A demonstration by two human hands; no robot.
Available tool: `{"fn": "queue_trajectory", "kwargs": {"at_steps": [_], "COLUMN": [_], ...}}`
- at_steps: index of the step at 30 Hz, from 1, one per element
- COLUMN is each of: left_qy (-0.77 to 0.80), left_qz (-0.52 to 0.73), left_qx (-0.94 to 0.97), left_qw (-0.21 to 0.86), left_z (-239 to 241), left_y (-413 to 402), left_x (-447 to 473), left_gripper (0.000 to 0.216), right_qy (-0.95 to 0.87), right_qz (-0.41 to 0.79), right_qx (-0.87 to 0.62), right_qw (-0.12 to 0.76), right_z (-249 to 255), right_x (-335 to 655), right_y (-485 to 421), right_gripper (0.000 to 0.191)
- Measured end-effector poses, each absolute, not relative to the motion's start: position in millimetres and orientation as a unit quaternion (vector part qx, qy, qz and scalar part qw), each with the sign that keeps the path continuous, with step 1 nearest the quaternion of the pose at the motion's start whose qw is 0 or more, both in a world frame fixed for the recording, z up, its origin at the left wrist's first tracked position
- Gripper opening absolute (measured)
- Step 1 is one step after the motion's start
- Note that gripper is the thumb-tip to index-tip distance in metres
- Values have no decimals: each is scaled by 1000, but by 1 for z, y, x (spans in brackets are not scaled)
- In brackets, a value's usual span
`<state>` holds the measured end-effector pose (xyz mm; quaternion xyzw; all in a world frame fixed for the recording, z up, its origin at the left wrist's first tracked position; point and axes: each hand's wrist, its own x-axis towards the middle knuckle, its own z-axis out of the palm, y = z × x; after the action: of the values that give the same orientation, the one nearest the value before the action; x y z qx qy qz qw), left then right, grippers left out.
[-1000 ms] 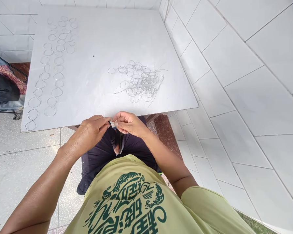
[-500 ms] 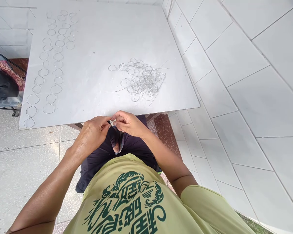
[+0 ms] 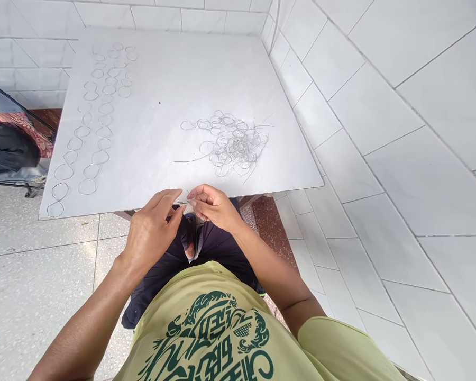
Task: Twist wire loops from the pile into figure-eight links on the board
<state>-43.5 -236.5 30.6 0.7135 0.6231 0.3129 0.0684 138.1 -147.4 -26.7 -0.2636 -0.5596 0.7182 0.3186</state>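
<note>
Here, the right hand grip pinches a thin wire by the table; left hand grip apart.

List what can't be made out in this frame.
- Head view, item between the left hand and right hand fingertips: too small to identify, and either grip is unclear.
- Head view, wire tangle: overlapping loops hide the count.
- Head view, dark bundle: cut off by the left edge.
</note>
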Motion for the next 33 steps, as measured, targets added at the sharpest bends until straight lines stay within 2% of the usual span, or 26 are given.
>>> {"fn": "queue_trajectory", "kwargs": {"at_steps": [3,7,15,20,25,33], "left_qy": [639,640,638,661,635,647], "left_qz": [359,377,353,359,313,329], "left_qx": [679,664,677,645,693,662], "left_qw": [47,84,100,135,138,187], "left_z": [40,41,32,38,31,25], "left_y": [-238,-236,-235,-224,-214,-216], "left_x": [-47,-54,-51,-60,-72,-67], "left_gripper": [33,34,20,26,25,24], "right_qy": [-521,-505,-513,-508,-503,-496], "right_qz": [737,740,724,733,746,758], "right_qx": [-254,-235,-247,-235,-248,-242], "right_qw": [347,377,390,386,359,347], "right_z": [-25,-26,-33,-33,-34,-34], "right_x": [139,138,130,127,122,118], "right_y": [-150,-154,-159,-163,-167,-169], "right_gripper": [37,34,34,30,37,42]}}
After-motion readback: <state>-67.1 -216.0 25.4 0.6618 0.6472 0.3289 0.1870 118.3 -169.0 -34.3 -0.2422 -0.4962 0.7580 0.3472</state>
